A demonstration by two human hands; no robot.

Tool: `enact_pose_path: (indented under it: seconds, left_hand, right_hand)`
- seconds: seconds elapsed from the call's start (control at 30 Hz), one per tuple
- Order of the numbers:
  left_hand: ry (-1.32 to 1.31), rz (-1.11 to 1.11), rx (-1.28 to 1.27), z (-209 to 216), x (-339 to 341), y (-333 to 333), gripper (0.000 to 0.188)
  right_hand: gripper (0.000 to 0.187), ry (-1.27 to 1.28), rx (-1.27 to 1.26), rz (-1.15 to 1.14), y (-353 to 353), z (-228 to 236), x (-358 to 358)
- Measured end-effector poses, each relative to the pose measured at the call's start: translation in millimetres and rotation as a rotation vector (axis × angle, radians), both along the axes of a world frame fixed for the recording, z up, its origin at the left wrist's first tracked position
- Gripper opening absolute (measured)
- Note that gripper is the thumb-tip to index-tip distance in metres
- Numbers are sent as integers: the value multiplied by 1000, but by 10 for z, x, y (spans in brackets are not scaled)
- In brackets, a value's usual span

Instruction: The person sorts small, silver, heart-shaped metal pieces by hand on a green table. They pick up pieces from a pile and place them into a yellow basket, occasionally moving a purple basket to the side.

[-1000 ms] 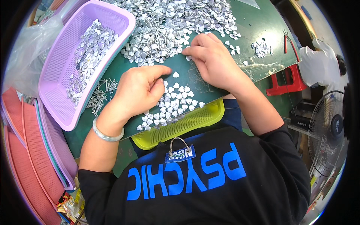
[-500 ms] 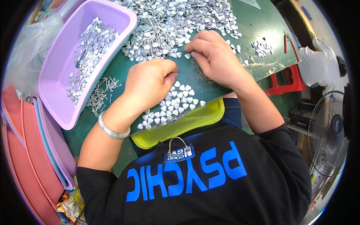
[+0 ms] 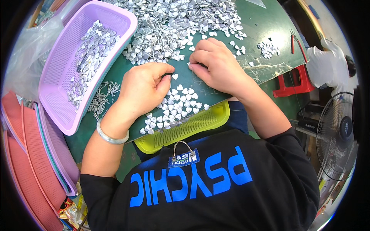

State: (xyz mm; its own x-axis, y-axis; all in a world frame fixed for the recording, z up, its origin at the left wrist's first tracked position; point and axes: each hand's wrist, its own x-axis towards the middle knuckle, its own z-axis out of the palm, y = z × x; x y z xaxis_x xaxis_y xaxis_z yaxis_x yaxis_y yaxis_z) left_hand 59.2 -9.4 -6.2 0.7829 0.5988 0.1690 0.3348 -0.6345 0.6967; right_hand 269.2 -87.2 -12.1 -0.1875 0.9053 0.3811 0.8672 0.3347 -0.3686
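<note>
- Far left, a clear plastic bag (image 3: 32, 57) slumps above stacked red baskets (image 3: 36, 161).
- Next, the purple basket (image 3: 58, 79) sits tilted on the green table (image 3: 252, 17), a layer of silver hearts (image 3: 96, 44) inside.
- Just beside it, a tangle of metal pins (image 3: 101, 102).
- Now your left hand (image 3: 142, 86), bangle (image 3: 111, 137) at the wrist: index finger and thumb stand a little apart, the others curl under, and I see nothing in the grip. A single heart (image 3: 175, 76) lies just beside those fingertips.
- Below, a loose cluster of hearts (image 3: 178, 103) spreads toward the table edge, the yellow-green basket (image 3: 162, 142) under that edge.
- Up top, the big heap of hearts (image 3: 165, 32).
- Your right hand (image 3: 216, 63) has thumb and index pinched together, a pale heart (image 3: 189, 64) peeking out at the tips.
- Beyond it, a small pile of hearts (image 3: 268, 48), then red-handled pliers (image 3: 293, 44).
- Off the table, a red stool (image 3: 295, 88), then a fan (image 3: 335, 134).
</note>
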Motion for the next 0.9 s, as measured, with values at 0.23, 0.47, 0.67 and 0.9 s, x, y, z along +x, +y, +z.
enact_pose_path:
  seconds: [0.23, 0.47, 0.67, 0.9]
  left_hand:
    - [-4, -14, 42, -25, -22, 30, 20]
    - [9, -55, 58, -31, 3, 15, 21]
    - [2, -45, 53, -16, -23, 12, 22]
    - [-22, -79, 42, -31, -12, 0, 21]
  right_hand:
    - [6, 51, -56, 53, -14, 43, -17]
    - [9, 77, 20, 7, 86, 19, -5]
    - [10, 59, -64, 58, 58, 55, -3]
    - [11, 73, -85, 111, -71, 86, 11]
